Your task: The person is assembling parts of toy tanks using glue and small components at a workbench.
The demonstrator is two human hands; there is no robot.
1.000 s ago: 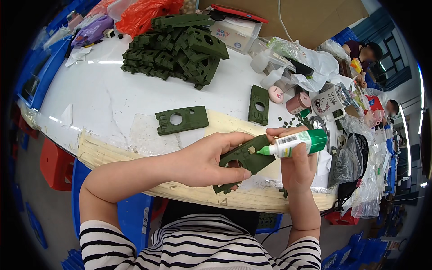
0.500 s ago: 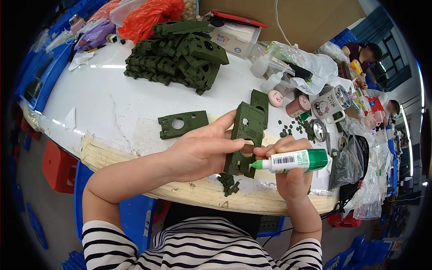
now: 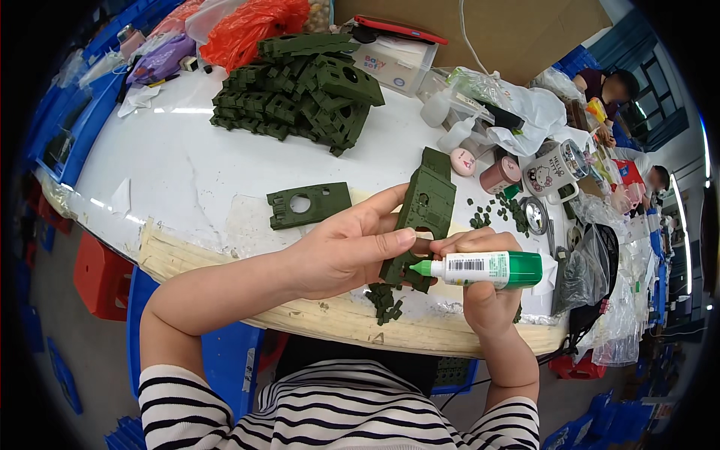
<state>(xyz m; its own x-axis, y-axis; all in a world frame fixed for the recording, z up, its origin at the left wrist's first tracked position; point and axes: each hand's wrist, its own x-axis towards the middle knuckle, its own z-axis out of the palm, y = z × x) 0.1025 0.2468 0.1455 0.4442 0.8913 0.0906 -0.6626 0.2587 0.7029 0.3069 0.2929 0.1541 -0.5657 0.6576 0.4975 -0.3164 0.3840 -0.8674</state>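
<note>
Bottle (image 3: 484, 268): right of part (image 3: 436, 212) | stack (image 3: 300, 90): on table (image 3: 172, 154), behind both

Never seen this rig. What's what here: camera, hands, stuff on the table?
There's no robot: these are a person's bare hands. The view comes from a fisheye camera worn on the head, looking down, so straight edges bend. The left hand holds a dark green part; the right hand holds a white-and-green bottle, its tip pointing at that part. On the white table are a pile of green parts, small green pieces and a mug.
</note>
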